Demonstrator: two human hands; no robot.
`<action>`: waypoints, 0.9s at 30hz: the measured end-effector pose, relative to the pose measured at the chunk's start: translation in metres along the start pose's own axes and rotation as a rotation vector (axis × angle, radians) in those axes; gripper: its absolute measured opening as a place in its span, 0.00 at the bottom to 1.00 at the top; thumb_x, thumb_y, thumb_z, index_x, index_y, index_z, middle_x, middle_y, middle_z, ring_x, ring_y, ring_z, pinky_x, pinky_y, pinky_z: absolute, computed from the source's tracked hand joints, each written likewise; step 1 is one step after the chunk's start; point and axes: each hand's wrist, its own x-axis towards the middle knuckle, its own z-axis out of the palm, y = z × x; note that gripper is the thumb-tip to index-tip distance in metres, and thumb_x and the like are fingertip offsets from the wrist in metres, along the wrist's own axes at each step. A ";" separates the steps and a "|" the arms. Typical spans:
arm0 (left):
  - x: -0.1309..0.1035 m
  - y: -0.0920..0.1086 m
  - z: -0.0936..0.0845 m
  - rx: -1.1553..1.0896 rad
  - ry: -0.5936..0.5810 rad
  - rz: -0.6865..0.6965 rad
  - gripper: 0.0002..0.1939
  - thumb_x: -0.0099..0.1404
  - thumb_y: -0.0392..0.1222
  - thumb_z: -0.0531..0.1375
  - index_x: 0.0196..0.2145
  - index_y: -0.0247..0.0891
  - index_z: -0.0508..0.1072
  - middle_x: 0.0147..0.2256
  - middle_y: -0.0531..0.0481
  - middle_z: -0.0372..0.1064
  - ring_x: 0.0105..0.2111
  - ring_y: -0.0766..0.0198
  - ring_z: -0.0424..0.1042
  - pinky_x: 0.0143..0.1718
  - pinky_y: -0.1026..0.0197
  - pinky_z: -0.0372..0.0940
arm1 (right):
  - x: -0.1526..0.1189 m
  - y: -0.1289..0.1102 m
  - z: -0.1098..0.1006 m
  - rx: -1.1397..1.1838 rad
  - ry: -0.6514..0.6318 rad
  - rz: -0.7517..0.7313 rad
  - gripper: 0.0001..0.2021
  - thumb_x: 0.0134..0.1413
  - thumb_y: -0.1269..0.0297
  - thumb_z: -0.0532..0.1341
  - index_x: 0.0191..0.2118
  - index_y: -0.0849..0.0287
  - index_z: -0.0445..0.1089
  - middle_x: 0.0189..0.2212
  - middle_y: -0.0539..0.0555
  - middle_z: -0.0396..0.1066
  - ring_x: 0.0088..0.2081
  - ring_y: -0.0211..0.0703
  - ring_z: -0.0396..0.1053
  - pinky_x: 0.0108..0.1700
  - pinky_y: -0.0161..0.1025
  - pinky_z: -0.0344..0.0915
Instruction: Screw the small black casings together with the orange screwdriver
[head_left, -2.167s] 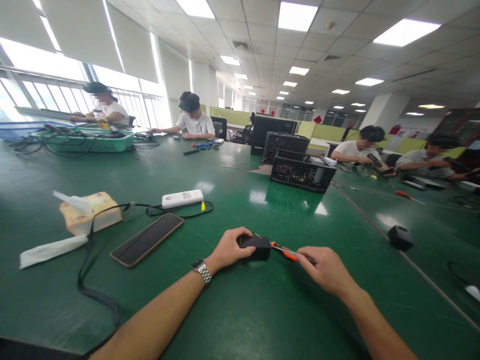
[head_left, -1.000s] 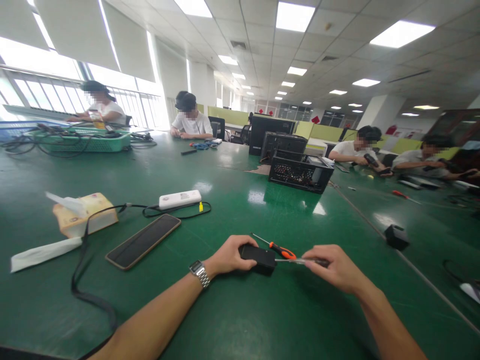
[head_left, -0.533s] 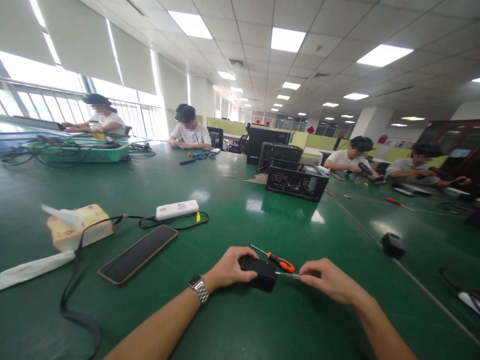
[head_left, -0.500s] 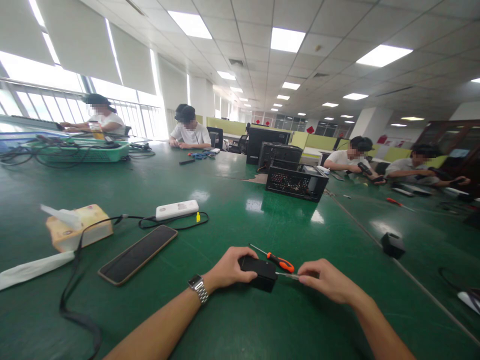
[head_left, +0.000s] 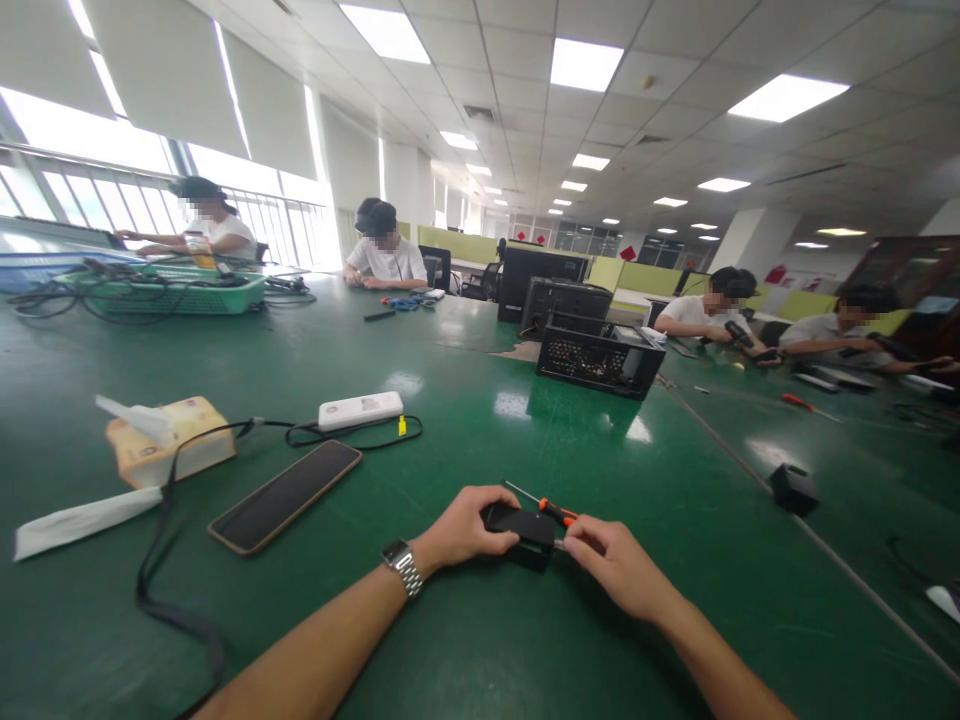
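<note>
My left hand (head_left: 471, 528) is closed round one end of a small black box (head_left: 529, 528), its thumb on the near side and fingers behind. At the box's right end, my right hand (head_left: 619, 568) pinches a thin metallic tool (head_left: 559, 545). Only a short bit of that tool shows, and its exact kind is hard to make out. Just behind the box lies a screwdriver (head_left: 556, 512) with an orange and black handle, partly hidden by my right fingers.
On the green table (head_left: 420, 620) lie a phone (head_left: 286, 497), a white power strip (head_left: 360, 410), a black cable (head_left: 150, 580) and a tissue pack (head_left: 176, 445). A black block (head_left: 795, 489) sits to the right. Open computer cases (head_left: 600, 358) stand further back. Several people work around the table.
My right hand has moved left, close to the box's end, so less of the tool shows and the screwdriver's handle is partly covered. The camera view has shifted slightly.
</note>
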 end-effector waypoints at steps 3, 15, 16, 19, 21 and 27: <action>0.000 0.001 -0.002 0.010 -0.014 0.002 0.16 0.53 0.39 0.66 0.41 0.35 0.74 0.36 0.51 0.73 0.34 0.61 0.70 0.36 0.64 0.62 | -0.001 -0.004 0.003 -0.078 0.048 0.041 0.16 0.62 0.57 0.52 0.25 0.58 0.64 0.20 0.46 0.62 0.23 0.36 0.58 0.28 0.33 0.50; 0.001 0.003 -0.007 -0.067 -0.086 -0.016 0.19 0.55 0.45 0.67 0.43 0.37 0.72 0.38 0.52 0.70 0.37 0.60 0.68 0.39 0.63 0.62 | -0.001 -0.020 0.035 -0.126 0.238 0.121 0.20 0.66 0.52 0.43 0.28 0.56 0.62 0.23 0.50 0.69 0.24 0.40 0.66 0.27 0.35 0.52; 0.001 0.002 -0.007 -0.067 -0.085 -0.019 0.19 0.55 0.46 0.67 0.43 0.37 0.72 0.37 0.52 0.70 0.37 0.60 0.68 0.38 0.63 0.62 | -0.001 -0.023 0.036 -0.129 0.244 0.140 0.19 0.66 0.51 0.43 0.29 0.55 0.61 0.23 0.50 0.70 0.24 0.41 0.67 0.27 0.35 0.52; 0.002 0.001 -0.006 -0.071 -0.086 -0.026 0.18 0.55 0.46 0.67 0.42 0.37 0.72 0.36 0.53 0.69 0.35 0.61 0.67 0.37 0.64 0.61 | -0.002 -0.027 0.039 -0.164 0.236 0.189 0.17 0.65 0.50 0.44 0.32 0.55 0.60 0.24 0.50 0.70 0.25 0.42 0.69 0.27 0.35 0.52; 0.002 0.002 -0.006 -0.092 -0.088 -0.023 0.18 0.56 0.46 0.67 0.41 0.36 0.71 0.36 0.53 0.69 0.35 0.61 0.67 0.37 0.64 0.61 | -0.002 -0.028 0.042 -0.184 0.223 0.215 0.16 0.65 0.50 0.44 0.33 0.54 0.59 0.24 0.50 0.70 0.25 0.43 0.69 0.27 0.35 0.52; 0.000 0.007 -0.005 -0.137 -0.093 0.040 0.17 0.60 0.46 0.65 0.44 0.36 0.70 0.39 0.50 0.70 0.39 0.60 0.69 0.42 0.62 0.62 | -0.001 -0.027 0.045 -0.211 0.185 0.200 0.14 0.63 0.52 0.47 0.39 0.56 0.63 0.25 0.51 0.71 0.26 0.44 0.69 0.27 0.35 0.51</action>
